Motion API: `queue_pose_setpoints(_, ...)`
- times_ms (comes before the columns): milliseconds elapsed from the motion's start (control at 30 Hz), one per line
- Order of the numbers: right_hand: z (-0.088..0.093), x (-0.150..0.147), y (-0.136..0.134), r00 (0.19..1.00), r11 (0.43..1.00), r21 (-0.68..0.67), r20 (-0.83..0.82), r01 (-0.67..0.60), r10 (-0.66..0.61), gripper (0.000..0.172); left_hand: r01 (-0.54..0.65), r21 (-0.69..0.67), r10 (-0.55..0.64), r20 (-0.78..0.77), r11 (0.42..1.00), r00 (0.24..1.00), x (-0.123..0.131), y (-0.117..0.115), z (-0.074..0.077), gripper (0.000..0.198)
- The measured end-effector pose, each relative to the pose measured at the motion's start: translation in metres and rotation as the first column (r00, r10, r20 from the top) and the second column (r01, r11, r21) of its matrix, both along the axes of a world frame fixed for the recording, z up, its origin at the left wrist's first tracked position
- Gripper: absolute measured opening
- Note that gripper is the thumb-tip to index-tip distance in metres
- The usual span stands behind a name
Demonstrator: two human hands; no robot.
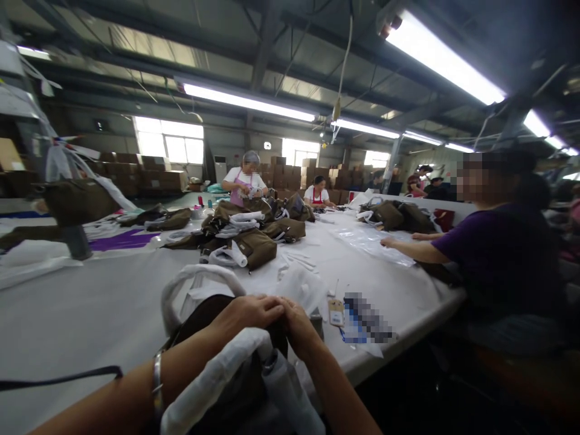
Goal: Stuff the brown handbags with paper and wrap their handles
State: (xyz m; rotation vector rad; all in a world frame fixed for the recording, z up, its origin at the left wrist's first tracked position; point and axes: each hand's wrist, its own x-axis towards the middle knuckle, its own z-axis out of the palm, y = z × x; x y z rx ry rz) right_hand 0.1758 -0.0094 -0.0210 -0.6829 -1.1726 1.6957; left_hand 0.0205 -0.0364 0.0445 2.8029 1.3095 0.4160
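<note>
A dark brown handbag stands in front of me at the near table edge. Its front handle and back handle are wrapped in white padding. Over the bag's top, my left hand lies with its fingers together, closed on the upper edge. My right hand meets it at the fingertips, also closed at the bag's right end. What the fingertips pinch there is hidden. White wrapping rises just behind the hands. To their right lie a brown hang tag and a blurred dark item.
The white table carries a pile of brown bags ahead and clear plastic bags at right. A co-worker in purple works on the right; others stand across. A post rises at left, with a bag beside it.
</note>
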Motion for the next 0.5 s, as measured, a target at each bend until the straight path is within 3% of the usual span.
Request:
queue_pose_setpoints(133,-0.002,0.0,0.004,1.0,1.0,0.0,0.014,0.014,-0.014,0.035,0.025,0.065,-0.017,-0.121,0.998,0.992,0.004,0.01,-0.005,0.035)
queue_pose_setpoints(300,-0.005,0.004,0.012,0.991,0.998,0.03,0.119,0.058,-0.062,0.04,-0.006,0.123,0.02,-0.118,0.992,0.993,0.0,0.011,-0.014,0.03)
queue_pose_setpoints(500,0.0,0.003,0.017,0.939,0.963,0.216,0.267,0.16,-0.216,0.041,-0.019,0.094,0.026,-0.069,0.995,0.997,-0.008,0.01,-0.012,0.028)
